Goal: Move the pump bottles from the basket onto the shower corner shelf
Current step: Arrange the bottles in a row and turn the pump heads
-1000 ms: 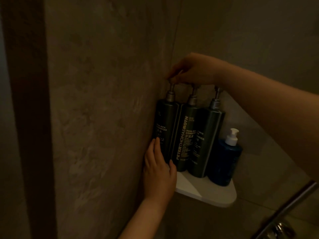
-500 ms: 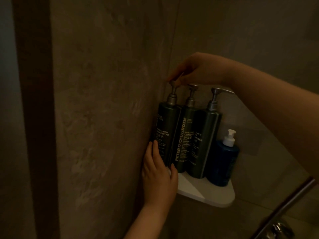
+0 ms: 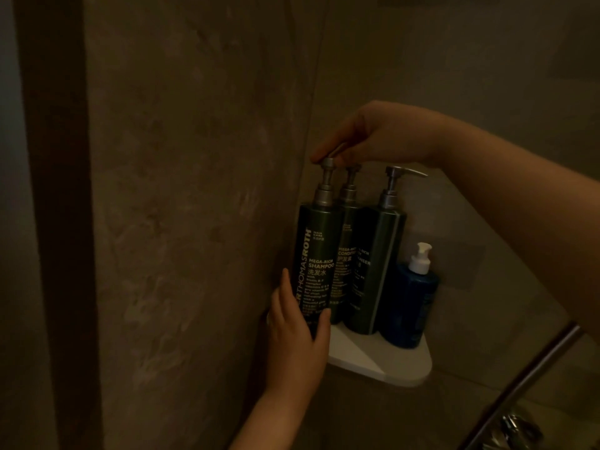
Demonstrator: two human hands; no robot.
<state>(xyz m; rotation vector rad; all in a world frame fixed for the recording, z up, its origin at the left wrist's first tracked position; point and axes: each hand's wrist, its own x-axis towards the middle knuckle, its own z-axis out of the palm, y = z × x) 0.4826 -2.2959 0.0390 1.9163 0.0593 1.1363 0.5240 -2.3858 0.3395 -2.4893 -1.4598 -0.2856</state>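
Three tall dark green pump bottles stand side by side on the white corner shelf. The shampoo bottle is leftmost, against the wall, its label facing me. My left hand wraps its lower part. My right hand reaches from the right and pinches this bottle's metal pump head. The conditioner bottle stands behind it in the middle. The third green bottle is to the right, its spout pointing right. The basket is out of view.
A short blue bottle with a white pump stands at the shelf's right end. Stone-look walls meet in the corner behind the bottles. A metal bar and a tap fitting sit at the lower right.
The shampoo bottle has turned, so its front label now faces me. Both hands stayed on it. The view moved slightly closer.
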